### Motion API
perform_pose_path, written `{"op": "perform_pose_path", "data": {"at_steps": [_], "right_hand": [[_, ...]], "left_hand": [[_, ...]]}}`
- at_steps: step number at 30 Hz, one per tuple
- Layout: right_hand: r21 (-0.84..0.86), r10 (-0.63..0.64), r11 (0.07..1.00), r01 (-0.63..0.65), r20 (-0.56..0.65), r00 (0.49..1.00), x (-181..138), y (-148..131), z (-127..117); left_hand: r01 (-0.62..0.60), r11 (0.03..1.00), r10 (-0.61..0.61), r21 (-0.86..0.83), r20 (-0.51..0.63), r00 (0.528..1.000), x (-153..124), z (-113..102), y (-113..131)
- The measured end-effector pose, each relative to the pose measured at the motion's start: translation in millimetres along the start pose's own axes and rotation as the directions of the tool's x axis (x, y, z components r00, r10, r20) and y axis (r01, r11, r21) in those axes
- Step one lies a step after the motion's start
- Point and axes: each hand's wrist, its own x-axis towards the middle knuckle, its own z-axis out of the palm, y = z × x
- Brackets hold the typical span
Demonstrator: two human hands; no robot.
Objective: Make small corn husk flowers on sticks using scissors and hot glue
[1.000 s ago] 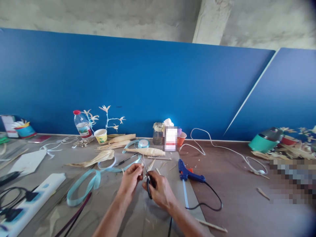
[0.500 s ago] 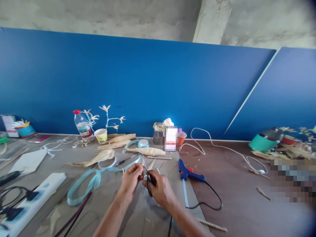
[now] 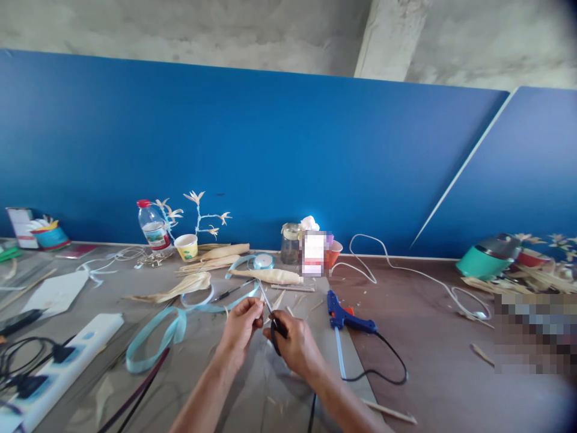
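My right hand (image 3: 295,343) grips a pair of scissors (image 3: 277,329) by the black handles, its metal blades pointing up and away from me. My left hand (image 3: 241,325) is closed in a pinch beside the blades. A small pale strip (image 3: 262,299), seemingly dried husk, pokes up from those fingertips; most of it is hidden. Just beyond the hands lies a pointed husk bundle (image 3: 274,276). Light blue ribbon (image 3: 155,355) loops across the table on the left, and a blue glue gun (image 3: 349,317) rests to the right.
A white power strip (image 3: 67,367) with plugs occupies the near left. Toward the blue partition (image 3: 270,150) stand a bottle (image 3: 154,228), a yellow-white cup (image 3: 186,248), husk flowers (image 3: 198,210) and a glass jar (image 3: 290,246). A green container (image 3: 482,260) sits far right.
The scissors have turned slightly in my right hand and their blades look closer together. My left hand stays nearly in place with its pinch. The whole view has shifted a little.
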Motion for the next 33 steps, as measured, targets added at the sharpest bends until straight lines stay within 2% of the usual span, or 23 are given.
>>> {"op": "perform_pose_path", "data": {"at_steps": [6, 13, 25, 33], "right_hand": [[-0.011, -0.001, 1.0, 0.0, -0.028, 1.0, 0, 3, -1], [-0.003, 0.063, 0.998, -0.063, -0.062, 0.996, -1, 2, -3], [-0.002, 0.035, 0.999, -0.035, 0.005, 0.999, -4, -1, 3], [-0.042, -0.01, 0.999, 0.009, -0.016, 1.0, -5, -5, 8]], "left_hand": [[-0.003, 0.999, 0.004, 0.041, -0.028, 1.0, 0, -2, 1], [-0.019, 0.998, 0.02, 0.055, -0.026, 0.999, 1, -4, -2], [-0.004, 0.998, 0.002, -0.057, -0.024, 1.0, -1, 2, 3], [-0.001, 0.999, -0.001, -0.037, -0.052, 0.999, -2, 4, 1]]}}
